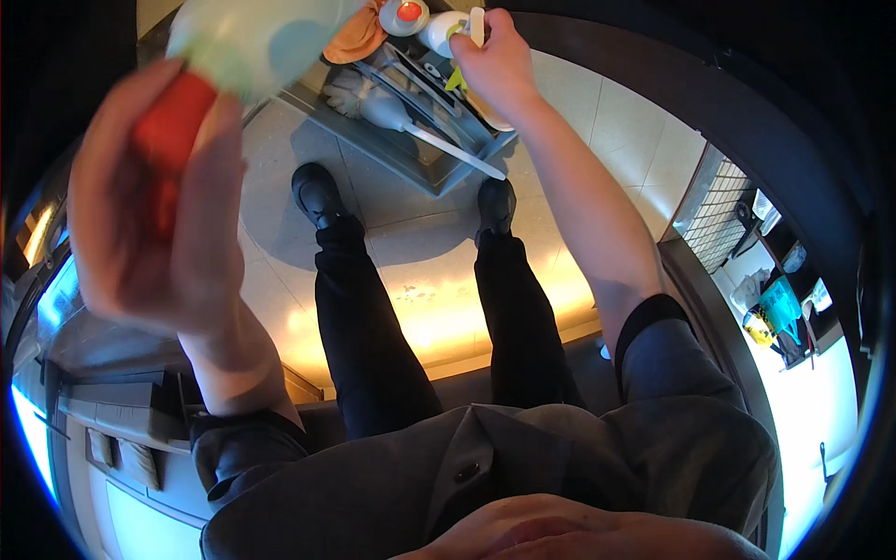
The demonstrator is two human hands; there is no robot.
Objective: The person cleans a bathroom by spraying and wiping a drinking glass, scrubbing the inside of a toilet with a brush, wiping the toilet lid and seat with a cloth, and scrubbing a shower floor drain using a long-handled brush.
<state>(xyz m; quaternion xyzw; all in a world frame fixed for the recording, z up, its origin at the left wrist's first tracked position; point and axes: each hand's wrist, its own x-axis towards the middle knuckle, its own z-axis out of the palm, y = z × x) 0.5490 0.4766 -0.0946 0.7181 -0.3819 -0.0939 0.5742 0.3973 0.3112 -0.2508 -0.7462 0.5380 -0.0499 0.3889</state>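
Observation:
My left hand point(157, 210), blurred and close to the camera, grips the red head point(173, 119) of a large translucent bottle point(255, 38). The bottle extends towards the top edge and is partly cut off. My right hand point(500, 66) has its thumb and fingers around the pale nozzle end point(477, 28) of a white bottle point(442, 33). Below both hands a grey plastic tray point(392, 155) rests on the floor. In it lie a white long-handled brush point(448, 148), a folded orange cloth point(355, 36), another white bottle with a red top point(404, 14) and several flat tools.
The tray's near corner lies just ahead of my black shoes point(316, 192) on the tiled floor point(413, 238). A dark curved edge point(630, 77) runs along the right. Further off are cushions point(138, 462) at left and a teal bag point(778, 304) at right.

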